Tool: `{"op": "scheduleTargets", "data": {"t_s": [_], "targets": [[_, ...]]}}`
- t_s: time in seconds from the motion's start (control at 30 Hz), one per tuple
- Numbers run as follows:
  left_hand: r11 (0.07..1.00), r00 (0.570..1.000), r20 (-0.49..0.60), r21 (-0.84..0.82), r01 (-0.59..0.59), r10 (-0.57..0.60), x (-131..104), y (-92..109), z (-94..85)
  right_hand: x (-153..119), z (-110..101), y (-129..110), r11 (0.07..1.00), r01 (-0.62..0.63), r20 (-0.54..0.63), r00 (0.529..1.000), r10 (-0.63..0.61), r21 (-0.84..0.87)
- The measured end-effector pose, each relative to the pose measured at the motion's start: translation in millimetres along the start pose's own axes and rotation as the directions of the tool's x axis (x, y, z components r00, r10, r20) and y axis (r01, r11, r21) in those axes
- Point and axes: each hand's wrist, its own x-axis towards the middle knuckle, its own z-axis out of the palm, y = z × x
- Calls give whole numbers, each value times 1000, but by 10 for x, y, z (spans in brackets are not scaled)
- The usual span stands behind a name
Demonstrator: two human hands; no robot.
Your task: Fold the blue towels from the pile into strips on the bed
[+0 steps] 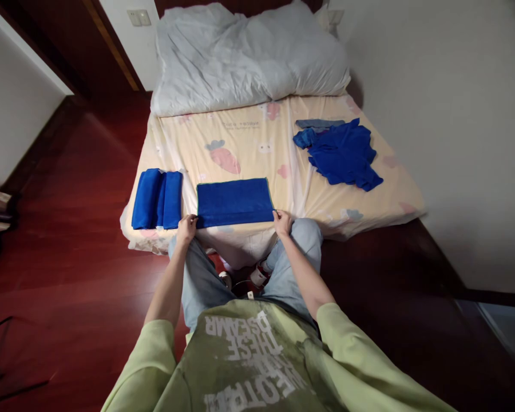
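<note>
A blue towel (235, 200) lies flat on the bed's near edge, with a folded strip along its front side. My left hand (187, 228) pinches its near left corner. At the near right corner, my right hand (282, 222) is closed on the same towel. Left of it are folded blue towels (171, 199), lying side by side close to my left hand. Farther off to the right sits a crumpled heap of blue cloths (343, 153), with a greyish-blue piece (320, 123) at its back.
The bed (257, 163) has a cream sheet with carrot prints. A bunched grey-white quilt (249, 57) covers its far end. A wall (433, 114) runs along the right, and a dark red wooden floor (81, 183) shows at left. A thin black metal frame (8, 366) stands at lower left.
</note>
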Motion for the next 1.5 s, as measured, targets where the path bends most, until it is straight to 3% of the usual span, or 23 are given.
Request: {"op": "scheduleTargets", "data": {"t_s": [0.23, 0.33, 0.43, 0.5, 0.57, 0.63, 0.7, 0.87, 1.03, 1.33, 1.5], "targets": [[997, 999, 3, 70, -43, 43, -58, 110, -67, -37, -64, -168, 991, -2, 35, 999, 7, -137], [977, 986, -28, 139, -162, 167, -132, 177, -103, -43, -96, -191, 993, 20, -1, 1000, -20, -119], [935, 947, 47, 146, -322, 318, -223, 211, -95, -85, -170, -231, 980, 188, -74, 978, -193, -69], [903, 905, 145, 109, -416, 399, -268, 209, -55, -131, -243, -273, 923, 381, -31, 923, -383, -49], [882, 874, 208, 80, -464, 440, -287, 193, 2, -173, -317, -312, 832, 555, 109, 829, -549, -31], [881, 870, 226, 81, -466, 439, -283, 172, 59, -198, -371, -326, 752, 659, 268, 730, -629, -28], [886, 876, 230, 97, -454, 423, -268, 150, 98, -200, -389, -307, 714, 697, 381, 679, -627, -68], [902, 898, 231, 135, -411, 374, -241, 113, 106, -162, -323, -215, 714, 663, 460, 719, -521, -226], [931, 932, 223, 168, -325, 285, -243, 117, 77, -141, -298, -206, 689, 667, 477, 722, -502, -284], [920, 925, 297, 238, -312, 237, -287, 205, -27, -49, -273, -275, 679, 649, 489, 741, -461, -343], [920, 910, 346, 225, -319, 231, -406, 128, -144, 34, -502, -292, 675, 692, 567, 673, -476, -256]]}}
